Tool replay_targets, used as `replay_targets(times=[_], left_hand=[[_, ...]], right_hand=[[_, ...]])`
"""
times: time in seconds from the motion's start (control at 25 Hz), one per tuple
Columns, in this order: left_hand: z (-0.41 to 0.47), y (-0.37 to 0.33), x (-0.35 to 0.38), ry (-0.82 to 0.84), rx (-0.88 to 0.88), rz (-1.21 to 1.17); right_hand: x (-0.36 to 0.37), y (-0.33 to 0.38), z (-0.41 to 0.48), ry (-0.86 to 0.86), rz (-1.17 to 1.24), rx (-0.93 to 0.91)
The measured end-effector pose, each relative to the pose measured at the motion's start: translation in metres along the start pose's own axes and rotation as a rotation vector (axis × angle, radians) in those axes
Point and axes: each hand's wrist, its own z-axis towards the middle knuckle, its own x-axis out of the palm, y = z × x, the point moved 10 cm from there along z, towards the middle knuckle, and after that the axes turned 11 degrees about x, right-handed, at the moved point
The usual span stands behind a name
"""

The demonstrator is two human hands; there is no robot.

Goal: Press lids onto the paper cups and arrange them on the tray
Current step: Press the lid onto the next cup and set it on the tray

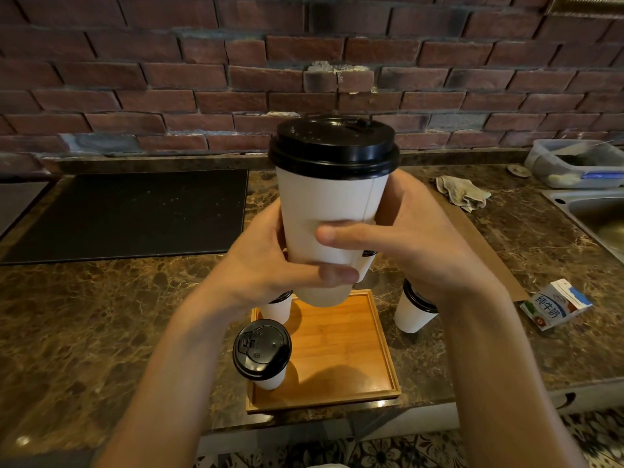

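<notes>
I hold a white paper cup (329,201) with a black lid (333,146) up in front of me, above the wooden tray (341,349). My left hand (266,261) wraps its lower left side and my right hand (408,238) wraps its right side, fingers across the front. On the tray's left side stand two lidded cups, one near the front (262,354) and one behind it (277,307), partly hidden by my left hand. Another lidded cup (414,310) stands on the counter to the right of the tray, partly hidden by my right wrist.
A black mat (128,214) lies at the back left of the marble counter. A rag (462,192), a plastic container (574,162) and a steel sink (597,217) are at the back right. A small milk carton (553,309) lies on its side at right. A brick wall rises behind.
</notes>
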Motion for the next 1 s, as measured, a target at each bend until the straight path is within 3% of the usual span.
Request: replay_targets(times=[0.28, 0.56, 1.0], left_hand=[[-0.002, -0.005, -0.012, -0.123, 0.030, 0.071], [-0.005, -0.015, -0.026, -0.282, 0.096, 0.146], [-0.001, -0.008, -0.027, -0.235, 0.101, 0.172]], right_hand=[[0.002, 0.009, 0.000, -0.046, -0.026, -0.011], [0.000, 0.017, -0.002, -0.199, -0.059, -0.059], [0.001, 0.011, 0.003, -0.302, -0.056, -0.058]])
